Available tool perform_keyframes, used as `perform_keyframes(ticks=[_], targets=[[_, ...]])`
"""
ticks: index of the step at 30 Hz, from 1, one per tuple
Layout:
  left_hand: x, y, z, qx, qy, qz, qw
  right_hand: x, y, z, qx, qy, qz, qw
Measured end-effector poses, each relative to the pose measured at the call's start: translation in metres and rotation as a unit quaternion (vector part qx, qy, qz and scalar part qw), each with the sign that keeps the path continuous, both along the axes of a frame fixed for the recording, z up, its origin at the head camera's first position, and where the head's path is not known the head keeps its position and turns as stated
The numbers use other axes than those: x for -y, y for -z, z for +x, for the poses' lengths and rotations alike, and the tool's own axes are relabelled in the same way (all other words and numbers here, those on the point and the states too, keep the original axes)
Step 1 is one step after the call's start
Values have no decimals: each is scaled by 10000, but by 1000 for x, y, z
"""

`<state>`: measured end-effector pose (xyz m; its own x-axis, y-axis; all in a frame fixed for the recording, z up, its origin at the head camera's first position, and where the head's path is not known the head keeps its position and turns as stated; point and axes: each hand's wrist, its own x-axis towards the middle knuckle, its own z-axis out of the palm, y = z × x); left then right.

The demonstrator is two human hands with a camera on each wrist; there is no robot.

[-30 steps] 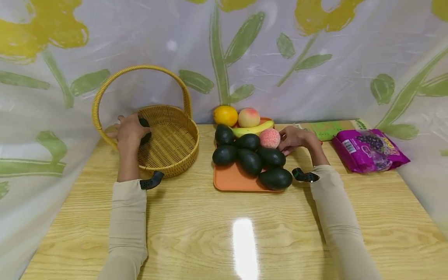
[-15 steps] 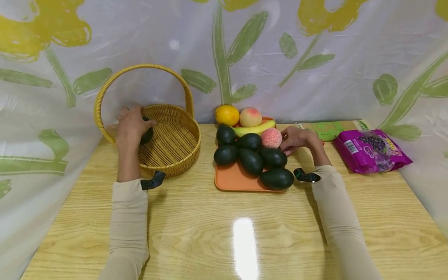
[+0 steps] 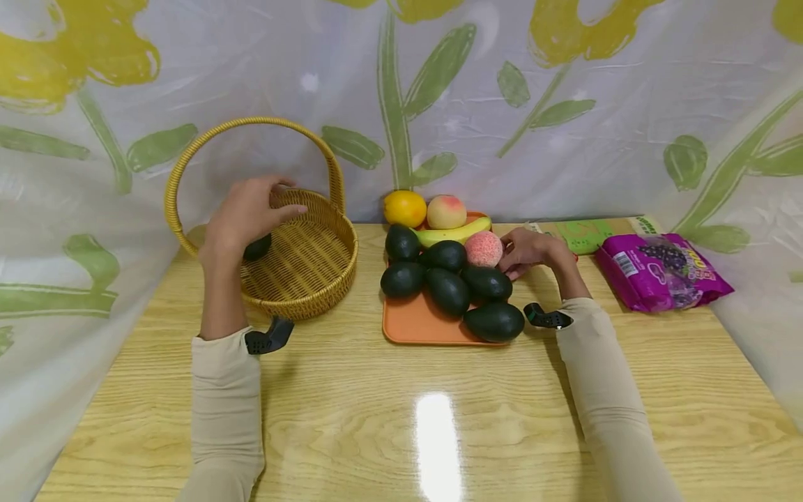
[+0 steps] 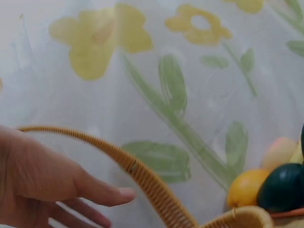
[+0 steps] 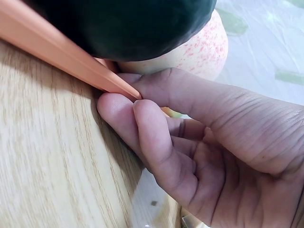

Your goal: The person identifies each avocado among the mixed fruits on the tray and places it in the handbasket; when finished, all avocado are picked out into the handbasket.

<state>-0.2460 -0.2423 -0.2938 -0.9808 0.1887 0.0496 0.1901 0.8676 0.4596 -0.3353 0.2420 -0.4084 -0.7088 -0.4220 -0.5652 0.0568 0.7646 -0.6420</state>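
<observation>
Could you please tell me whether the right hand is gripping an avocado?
No, the right hand is pinching the rim of the orange tray.

Dark-green avocados, a yellow banana, a pink-speckled peach, an orange tray, a golden woven basket and a purple packet add colour to a pale wood-grained table, while yellow flowers and green leaves pattern a greyish-white backdrop.

- Tabletop: light wood grain, a bright glare streak in front of the orange tray.
- Wicker basket: left of the tray.
- Purple packet: well right of the tray.
- Flat green-and-tan package: right of the tray, farther back.
</observation>
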Motion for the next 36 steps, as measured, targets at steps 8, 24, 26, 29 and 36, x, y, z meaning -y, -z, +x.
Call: perform_keyframes(ticks=[8, 24, 26, 29, 36], targets=[[-36, -14, 11, 29, 1281, -106, 9917, 1, 0, -2, 75, 80, -13, 9999], [-103, 9, 2, 165, 3046, -247, 9520, 2, -1, -3, 40, 73, -28, 10000], [-108, 11, 2, 312, 3127, -330, 9488, 2, 0, -3, 34, 63, -29, 10000], [-117, 16, 2, 605, 3241, -443, 9430, 2, 2, -5, 28, 51, -32, 10000], [-134, 29, 1, 790, 3517, -850, 9289, 2, 2, -5, -5, 72, -17, 10000]])
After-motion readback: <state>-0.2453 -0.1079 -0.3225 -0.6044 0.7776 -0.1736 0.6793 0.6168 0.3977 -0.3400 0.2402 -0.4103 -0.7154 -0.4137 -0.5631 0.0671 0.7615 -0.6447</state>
